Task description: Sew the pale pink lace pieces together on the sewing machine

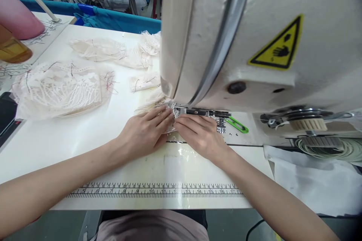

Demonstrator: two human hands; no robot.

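My left hand (145,130) rests on a piece of white lace fabric (175,111) under the sewing machine head (215,37), its fingers together and their tips pressing the lace. From the other side, my right hand (202,133) pinches the edge of the same lace, thumb and fingers closed. Both sets of fingertips nearly meet beside the presser foot and needle area, which the machine head partly hides. Paler lace trails away behind my left fingers. Just beyond my right hand lie green thread snips (237,124).
Lace pieces with loose dark threads (63,90) lie at left, and more lace (113,52) lies farther back. A pink thread cone (19,15) stands at far left near a dark phone-like object (8,116). A ruler strip (158,191) runs along the front edge. White cloth (313,184) lies right.
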